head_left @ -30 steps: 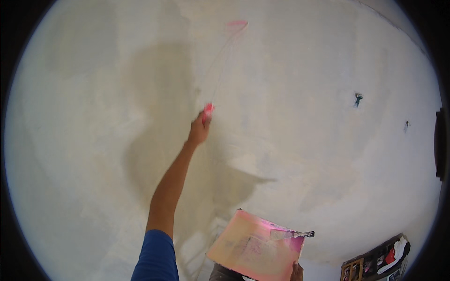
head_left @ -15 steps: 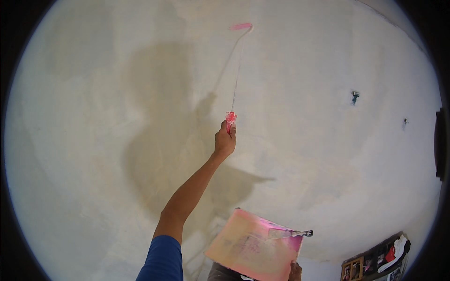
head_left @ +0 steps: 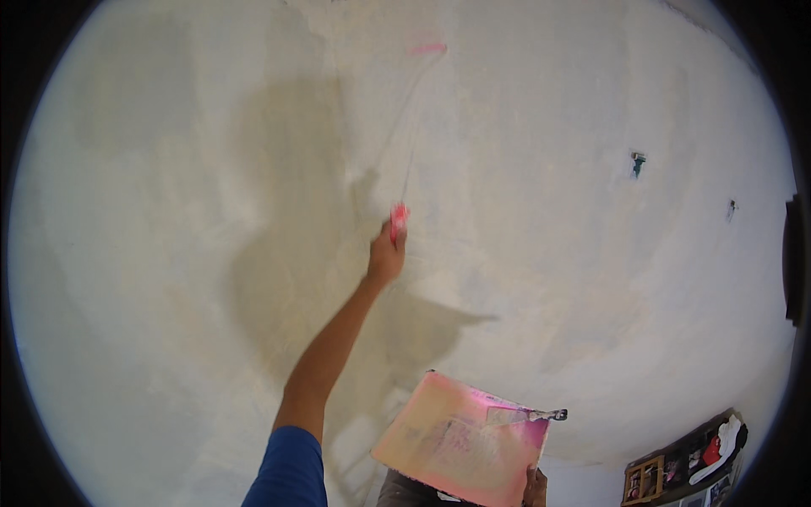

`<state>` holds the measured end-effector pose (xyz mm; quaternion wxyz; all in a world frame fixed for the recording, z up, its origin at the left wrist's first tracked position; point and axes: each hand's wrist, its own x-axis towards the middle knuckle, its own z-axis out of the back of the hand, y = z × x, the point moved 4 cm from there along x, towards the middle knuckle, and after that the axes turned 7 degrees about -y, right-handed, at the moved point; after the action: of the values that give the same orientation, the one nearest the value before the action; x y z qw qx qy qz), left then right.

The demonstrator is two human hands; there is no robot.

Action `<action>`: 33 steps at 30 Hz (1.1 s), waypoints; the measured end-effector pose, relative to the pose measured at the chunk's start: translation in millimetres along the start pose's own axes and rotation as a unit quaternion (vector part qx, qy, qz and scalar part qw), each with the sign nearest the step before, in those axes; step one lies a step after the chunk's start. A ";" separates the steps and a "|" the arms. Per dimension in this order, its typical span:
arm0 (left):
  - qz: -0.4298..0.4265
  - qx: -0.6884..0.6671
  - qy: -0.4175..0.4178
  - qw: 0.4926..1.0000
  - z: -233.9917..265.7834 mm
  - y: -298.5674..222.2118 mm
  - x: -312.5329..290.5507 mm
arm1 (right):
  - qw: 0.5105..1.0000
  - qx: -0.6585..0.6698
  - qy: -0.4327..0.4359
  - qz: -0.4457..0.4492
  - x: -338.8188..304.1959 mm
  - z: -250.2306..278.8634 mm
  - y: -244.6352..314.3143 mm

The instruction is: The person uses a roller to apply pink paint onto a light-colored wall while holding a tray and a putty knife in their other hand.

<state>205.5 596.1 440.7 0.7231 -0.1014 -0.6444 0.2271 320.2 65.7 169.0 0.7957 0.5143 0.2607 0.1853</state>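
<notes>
My left hand (head_left: pixel 386 258) is closed around the red, paint-spotted handle of a paint roller (head_left: pixel 400 221), with the arm stretched up in front of me. A thin wire frame runs up from the handle to a small pink roller head (head_left: pixel 428 49), which is against the wall as far as I can see; it is blurred by motion. Low down, my right hand (head_left: pixel 535 487) grips the right edge of a flat board (head_left: pixel 439 435) stained pink and orange. Across the board's upper right corner lies a putty knife (head_left: pixel 528 415). Most of the right hand's fingers are hidden beneath the board.
A pale, patchy wall (head_left: pixel 524 237) fills most of the view, with my shadow (head_left: pixel 287 228) on it. Two small fittings show on it, a dark green one (head_left: pixel 638 164) and another (head_left: pixel 732 208). A crowded shelf unit (head_left: pixel 684 460) stands at lower right.
My left hand and the roller handle have shifted a little to the left, and the roller head has moved slightly left too. The board has barely moved.
</notes>
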 end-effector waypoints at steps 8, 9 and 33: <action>0.001 -0.017 0.026 1.000 5.4 0.4 24.8 | 1.000 0.013 0.008 0.021 12.0 -3.4 -25.1; -0.018 -0.016 0.023 0.999 6.5 -6.7 54.9 | 0.999 0.027 0.009 0.025 10.6 -2.8 -20.1; 0.062 -0.004 -0.033 0.998 -51.8 -109.5 106.3 | 0.998 0.044 -0.020 0.027 20.9 -1.1 -46.9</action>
<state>284.9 556.5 575.3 0.6856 -0.1367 -0.6612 0.2720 337.4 59.4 121.0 0.7718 0.5593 0.2390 0.1852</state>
